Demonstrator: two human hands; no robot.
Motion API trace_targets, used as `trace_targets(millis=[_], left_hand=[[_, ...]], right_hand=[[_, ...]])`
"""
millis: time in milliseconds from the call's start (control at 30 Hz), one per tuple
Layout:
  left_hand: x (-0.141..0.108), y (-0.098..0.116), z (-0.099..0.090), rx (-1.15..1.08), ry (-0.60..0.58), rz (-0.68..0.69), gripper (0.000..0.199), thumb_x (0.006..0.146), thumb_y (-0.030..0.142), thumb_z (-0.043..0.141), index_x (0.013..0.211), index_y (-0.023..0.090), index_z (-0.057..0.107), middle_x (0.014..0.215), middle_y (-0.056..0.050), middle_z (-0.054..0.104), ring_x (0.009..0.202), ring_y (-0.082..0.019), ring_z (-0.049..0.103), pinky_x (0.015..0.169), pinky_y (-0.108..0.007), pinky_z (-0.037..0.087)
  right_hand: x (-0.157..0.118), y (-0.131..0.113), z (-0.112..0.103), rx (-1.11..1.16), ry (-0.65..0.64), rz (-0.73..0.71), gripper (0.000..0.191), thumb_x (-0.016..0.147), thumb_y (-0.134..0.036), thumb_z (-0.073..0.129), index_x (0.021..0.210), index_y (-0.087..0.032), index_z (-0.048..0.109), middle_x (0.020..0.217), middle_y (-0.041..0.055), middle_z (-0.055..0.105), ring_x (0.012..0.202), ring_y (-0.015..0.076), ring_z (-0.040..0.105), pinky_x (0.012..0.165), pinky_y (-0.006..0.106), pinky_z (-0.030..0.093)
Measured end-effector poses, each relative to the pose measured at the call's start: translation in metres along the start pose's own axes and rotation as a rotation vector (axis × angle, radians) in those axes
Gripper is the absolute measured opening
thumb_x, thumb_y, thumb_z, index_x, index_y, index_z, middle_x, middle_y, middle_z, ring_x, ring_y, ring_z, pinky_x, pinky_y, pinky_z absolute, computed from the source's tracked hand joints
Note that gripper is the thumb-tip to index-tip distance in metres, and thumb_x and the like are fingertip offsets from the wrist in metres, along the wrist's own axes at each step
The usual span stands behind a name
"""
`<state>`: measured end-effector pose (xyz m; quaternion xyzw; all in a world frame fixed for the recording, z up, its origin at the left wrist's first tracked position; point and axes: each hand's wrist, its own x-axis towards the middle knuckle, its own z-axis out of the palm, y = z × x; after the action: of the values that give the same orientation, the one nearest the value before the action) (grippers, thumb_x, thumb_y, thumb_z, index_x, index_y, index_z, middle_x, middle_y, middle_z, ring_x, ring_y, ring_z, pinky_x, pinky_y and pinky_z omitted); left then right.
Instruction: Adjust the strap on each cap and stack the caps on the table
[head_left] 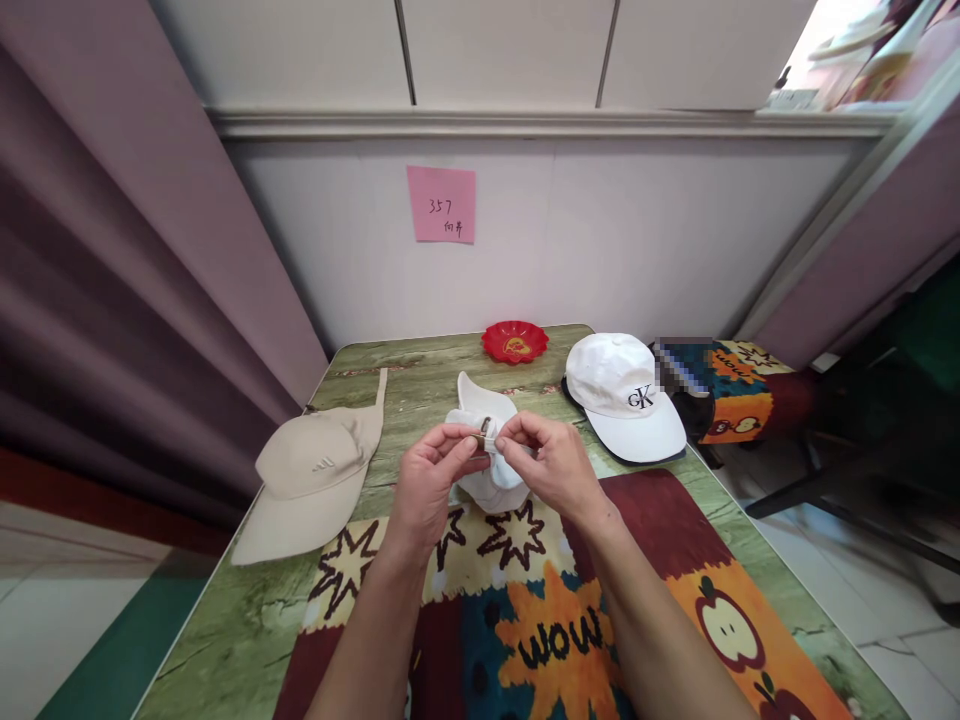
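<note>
A white cap sits in the middle of the table, partly covered by my hands. Its back strap with a small metal buckle is pinched between both hands just above the crown. My left hand grips the buckle end between thumb and forefinger. On the other side, my right hand has thumb and fingers closed on the strap. To the left lies a beige cap, its loose strap sticking up. At the right, a white cap with black letters rests on a dark cap, of which only the edge shows.
A red scalloped dish stands near the table's back edge. Under my forearms lies a colourful mat on the green wood-patterned table. A pink note is stuck to the wall behind. A stool with patterned cover stands right.
</note>
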<state>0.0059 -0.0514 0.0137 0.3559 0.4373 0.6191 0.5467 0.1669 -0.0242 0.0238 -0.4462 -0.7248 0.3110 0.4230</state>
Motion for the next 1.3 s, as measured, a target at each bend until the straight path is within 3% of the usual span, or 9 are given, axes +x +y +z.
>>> trace_targets(millis=[233,467,767,1000,1200,1300], left_hand=[[0.002,0.001,0.0,-0.009,0.006,-0.035,0.028,0.061,0.027,0.089,0.075,0.014,0.067,0.078,-0.002,0.073,0.068,-0.014,0.068,0.069,-0.028,0.06],[0.005,0.007,-0.011,0.005,0.046,-0.04,0.031,0.059,0.028,0.09,0.075,0.013,0.068,0.077,-0.003,0.072,0.068,-0.014,0.068,0.069,-0.027,0.061],[0.004,0.005,-0.009,0.04,-0.027,-0.073,0.029,0.059,0.03,0.089,0.076,0.013,0.072,0.08,-0.004,0.073,0.068,-0.015,0.067,0.068,-0.028,0.06],[0.002,0.003,-0.008,0.093,-0.058,-0.085,0.03,0.06,0.032,0.089,0.08,0.013,0.075,0.078,-0.005,0.074,0.067,-0.015,0.068,0.07,-0.027,0.059],[0.004,0.004,-0.014,0.075,0.031,-0.056,0.03,0.062,0.034,0.088,0.078,0.013,0.072,0.077,-0.004,0.071,0.071,-0.017,0.068,0.07,-0.03,0.06],[0.007,0.004,-0.02,0.089,0.046,-0.052,0.031,0.062,0.034,0.088,0.078,0.014,0.071,0.076,-0.003,0.069,0.071,-0.018,0.067,0.07,-0.032,0.06]], right_hand=[[0.001,0.001,0.001,0.029,-0.031,0.01,0.01,0.086,-0.028,0.062,0.082,-0.022,0.07,0.069,-0.0022,0.069,0.061,0.0125,0.057,0.06,0.024,0.038],[0.005,0.009,-0.01,0.031,-0.184,0.062,0.015,0.085,-0.033,0.063,0.082,-0.02,0.071,0.071,-0.0018,0.069,0.06,0.0122,0.053,0.056,0.023,0.035],[0.005,0.009,-0.001,0.048,-0.116,0.051,0.015,0.083,-0.029,0.062,0.075,-0.019,0.069,0.062,-0.0039,0.062,0.053,0.0096,0.043,0.053,0.022,0.032],[0.004,0.007,0.001,0.06,-0.126,0.045,0.017,0.085,-0.032,0.063,0.075,-0.019,0.07,0.061,-0.0035,0.063,0.054,0.0103,0.048,0.052,0.022,0.032],[0.009,0.028,-0.012,0.256,-0.146,0.062,0.041,0.099,-0.046,0.043,0.104,-0.017,0.072,0.089,0.0059,0.073,0.082,0.0176,0.066,0.074,0.027,0.048],[0.011,0.037,-0.018,0.283,-0.193,0.098,0.045,0.099,-0.048,0.041,0.1,-0.015,0.072,0.089,0.0074,0.073,0.085,0.0187,0.067,0.079,0.03,0.049]])
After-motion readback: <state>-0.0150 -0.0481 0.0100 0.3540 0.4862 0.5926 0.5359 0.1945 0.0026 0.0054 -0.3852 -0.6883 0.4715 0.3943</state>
